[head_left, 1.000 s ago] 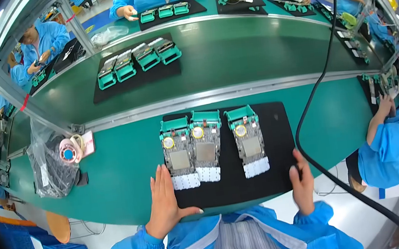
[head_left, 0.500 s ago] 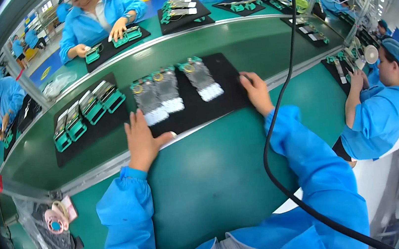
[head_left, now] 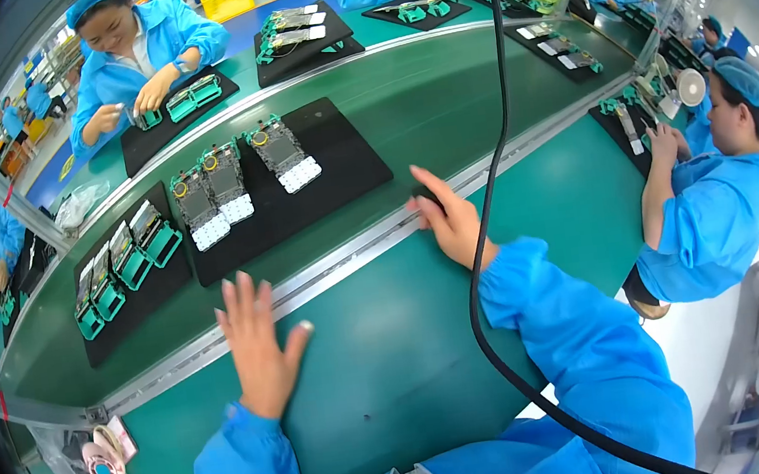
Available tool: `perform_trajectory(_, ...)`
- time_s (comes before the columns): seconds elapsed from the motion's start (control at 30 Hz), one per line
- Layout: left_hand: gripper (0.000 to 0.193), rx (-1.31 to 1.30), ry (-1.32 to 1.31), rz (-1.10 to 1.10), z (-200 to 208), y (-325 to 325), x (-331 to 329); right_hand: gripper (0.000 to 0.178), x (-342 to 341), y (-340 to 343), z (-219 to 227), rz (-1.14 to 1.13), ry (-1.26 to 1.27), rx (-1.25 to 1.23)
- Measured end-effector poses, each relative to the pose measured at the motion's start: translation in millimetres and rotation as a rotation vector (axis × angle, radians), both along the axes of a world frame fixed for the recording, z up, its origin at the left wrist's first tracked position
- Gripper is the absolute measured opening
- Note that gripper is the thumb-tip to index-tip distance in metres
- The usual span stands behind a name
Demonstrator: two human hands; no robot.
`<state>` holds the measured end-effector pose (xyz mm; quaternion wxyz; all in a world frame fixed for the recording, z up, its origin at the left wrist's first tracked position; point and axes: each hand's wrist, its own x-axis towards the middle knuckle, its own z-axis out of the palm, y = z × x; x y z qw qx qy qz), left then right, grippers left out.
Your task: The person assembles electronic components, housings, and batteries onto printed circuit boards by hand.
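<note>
Both my hands are released, holding nothing: left hand (head_left: 258,345) flat on the green bench just short of the rail (head_left: 344,260), right hand (head_left: 449,219) at it. Black mat (head_left: 332,162) with three boards (head_left: 240,178) lies beyond, on the belt.

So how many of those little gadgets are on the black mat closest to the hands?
3, in a row on the black mat: left gadget, middle gadget, right gadget. None looks hidden. Other mats hold more.

Both blue-sleeved arms are stretched forward; the left hand (head_left: 258,347) at 7 o'clock and the right hand (head_left: 449,219) at 3 o'clock are spread flat, holding nothing.
</note>
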<state>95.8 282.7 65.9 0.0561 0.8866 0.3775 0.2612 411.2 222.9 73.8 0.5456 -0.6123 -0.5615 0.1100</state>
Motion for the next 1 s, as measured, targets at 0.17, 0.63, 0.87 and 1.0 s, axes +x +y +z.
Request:
perform_trajectory(0.17, 0.079, -0.128, 0.166, -0.292, 8, -96, 7, 0.026, 37, -56, -19, -0.024, -0.159, 0.086)
perform_trajectory(0.63, 0.061, -0.206, 0.035, -0.780, -37, -143, 164, 0.024, 136, 74, -34, -0.041, 0.335, -0.068)
perform_trajectory(0.87, 0.051, -0.413, -0.074, -0.960, -51, -66, 187, 0.029, 202, 384, 2, -0.115, 0.925, -0.247)
perform_trajectory(1.0, 0.041, -0.384, 0.157, -0.952, -58, -28, 192, 0.056, 209, 486, -47, -0.084, 1.140, -0.079)
